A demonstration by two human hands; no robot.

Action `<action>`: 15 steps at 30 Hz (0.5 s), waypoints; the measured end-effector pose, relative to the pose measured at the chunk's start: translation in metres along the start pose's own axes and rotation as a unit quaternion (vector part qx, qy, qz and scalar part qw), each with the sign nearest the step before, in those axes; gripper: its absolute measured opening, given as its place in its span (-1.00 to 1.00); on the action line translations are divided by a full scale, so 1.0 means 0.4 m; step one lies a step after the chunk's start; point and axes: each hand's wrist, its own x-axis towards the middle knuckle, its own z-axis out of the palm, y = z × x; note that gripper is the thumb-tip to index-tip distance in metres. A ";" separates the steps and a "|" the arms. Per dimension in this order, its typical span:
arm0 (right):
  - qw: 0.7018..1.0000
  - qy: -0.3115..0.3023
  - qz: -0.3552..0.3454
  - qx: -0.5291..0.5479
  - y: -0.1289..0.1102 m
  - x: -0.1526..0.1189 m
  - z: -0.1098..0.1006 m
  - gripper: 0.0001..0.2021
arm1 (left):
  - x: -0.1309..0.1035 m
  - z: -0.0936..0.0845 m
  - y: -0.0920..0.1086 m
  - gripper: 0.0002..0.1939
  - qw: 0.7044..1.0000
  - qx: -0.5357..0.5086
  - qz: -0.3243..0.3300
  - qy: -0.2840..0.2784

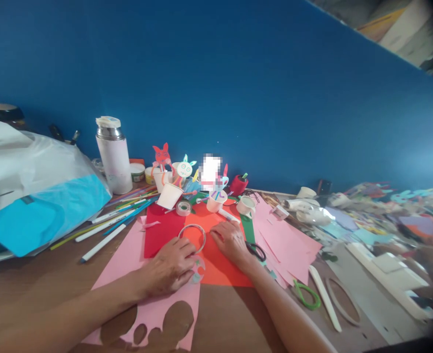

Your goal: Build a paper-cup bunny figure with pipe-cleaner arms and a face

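Note:
My left hand (172,264) is closed, its curled fingertips at the lower edge of a thin, pale ring (204,235). Just below the ring, against those fingers, shows a round, see-through piece (198,270) with red and green marks. My right hand (231,241) lies on orange paper (216,269), fingers loosely stretched toward the ring and holding nothing that I can see. Beyond its knuckles is a white marker (228,214); black-handled scissors (256,251) lie beside the wrist. Under my left hand is pink paper (116,279) with rounded holes cut out, next to dark red paper (161,235).
Paper cups with animal figures (169,196), a tape roll (183,208) and a mug (246,206) stand behind. Pens (104,242), a flask (114,157) and a plastic bag (47,171) are left. Pink sheets (286,240) and a green pipe cleaner (307,296) lie right.

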 end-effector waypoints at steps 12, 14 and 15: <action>0.999 -0.017 -0.031 0.017 -0.038 -0.002 -0.011 -0.82 | 0.003 -0.002 0.010 -0.86 0.999 0.002 -0.028 0.034; 0.999 -0.017 -0.033 0.015 -0.038 -0.003 -0.011 -0.80 | 0.010 -0.027 -0.008 -0.80 0.998 0.003 -0.027 0.048; 0.999 -0.018 -0.032 0.014 -0.036 -0.003 -0.011 -0.80 | 0.013 -0.048 -0.024 -0.76 0.998 0.012 -0.029 0.048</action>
